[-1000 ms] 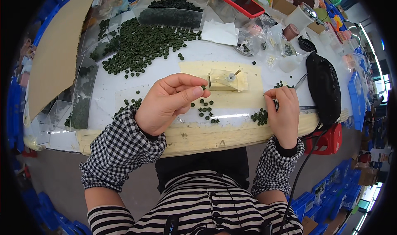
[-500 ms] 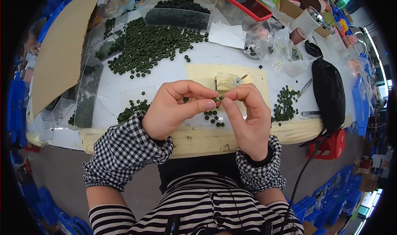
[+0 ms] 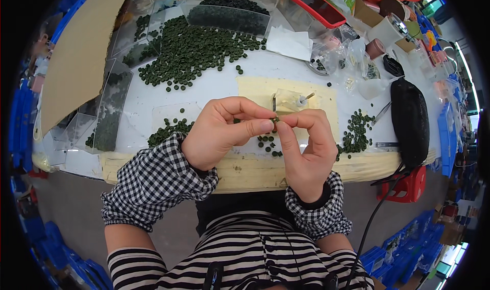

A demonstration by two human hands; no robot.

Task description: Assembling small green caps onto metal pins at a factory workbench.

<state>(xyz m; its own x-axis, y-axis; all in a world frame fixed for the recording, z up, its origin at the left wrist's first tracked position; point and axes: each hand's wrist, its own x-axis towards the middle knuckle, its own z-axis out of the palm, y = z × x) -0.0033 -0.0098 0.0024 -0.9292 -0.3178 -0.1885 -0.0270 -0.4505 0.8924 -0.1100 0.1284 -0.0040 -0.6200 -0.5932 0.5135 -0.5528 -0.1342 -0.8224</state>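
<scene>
My left hand (image 3: 219, 134) and my right hand (image 3: 310, 154) meet over the near part of the table, fingertips almost touching. Each pinches with thumb and forefinger at a small dark green round piece (image 3: 276, 120), mostly hidden by the fingertips. Several loose pieces of the same kind (image 3: 268, 141) lie just under the hands. Beyond the right hand stands a small block wrapped in cream tape (image 3: 290, 100), with a thin stick (image 3: 310, 95) poking out of it. One pile of green pieces (image 3: 171, 130) is beside my left wrist, another (image 3: 357, 131) right of my right hand.
A big heap of green pieces (image 3: 189, 52) spreads at the far left before a clear box (image 3: 227, 20). Cardboard (image 3: 81, 60) leans over clear trays at the left. A red-cased phone (image 3: 311, 4) lies far back. Tweezers (image 3: 382, 112) and a black pouch (image 3: 410, 121) are at the right.
The view has shifted slightly, so the table things sit a little further right. Both hands keep their pinch on the small piece, with slight finger movement.
</scene>
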